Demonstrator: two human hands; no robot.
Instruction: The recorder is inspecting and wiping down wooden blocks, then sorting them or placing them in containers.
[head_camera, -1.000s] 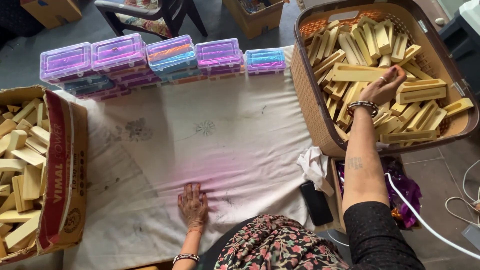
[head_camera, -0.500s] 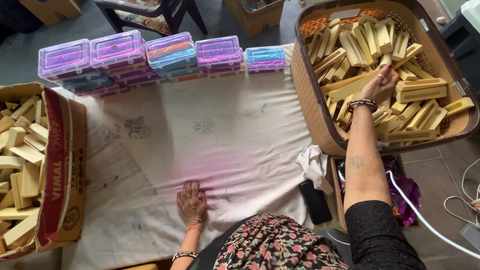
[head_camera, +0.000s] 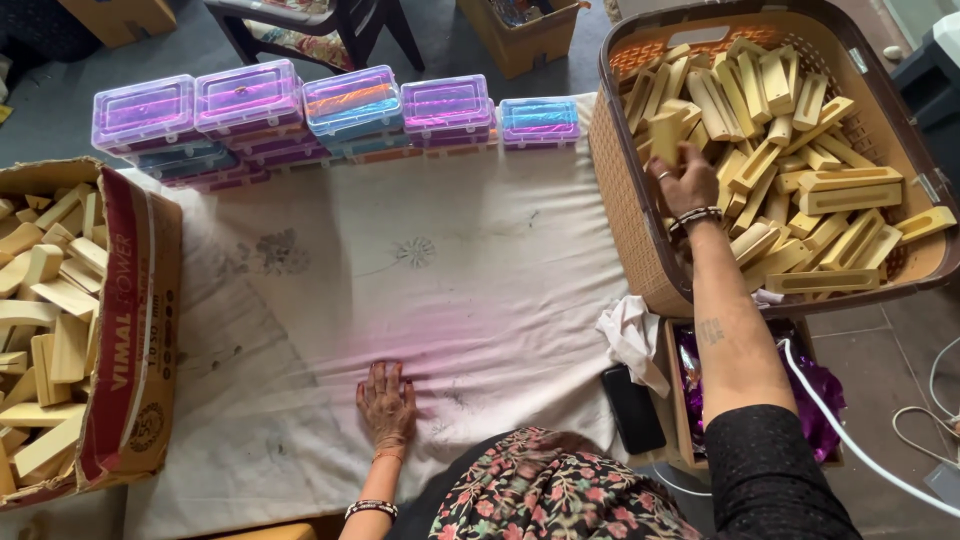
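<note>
My right hand (head_camera: 688, 186) is over the left part of a brown plastic basket (head_camera: 622, 200) and grips a pale wooden block (head_camera: 664, 134), lifted above the heap. Several more wooden blocks (head_camera: 800, 150) fill the basket. My left hand (head_camera: 386, 404) lies flat, fingers spread, on a white cloth (head_camera: 470, 260) in front of me and holds nothing.
A row of stacked clear plastic boxes (head_camera: 350, 105) with coloured contents lines the cloth's far edge. A cardboard box (head_camera: 140, 330) of wooden pieces (head_camera: 50, 300) stands at left. A black phone (head_camera: 632, 408), a white rag (head_camera: 628, 335) and a box of purple foil (head_camera: 815, 395) lie below the basket.
My right hand has closed on a wooden block and carried it left across the basket, toward the near-left rim. My left hand has stayed flat on the cloth.
</note>
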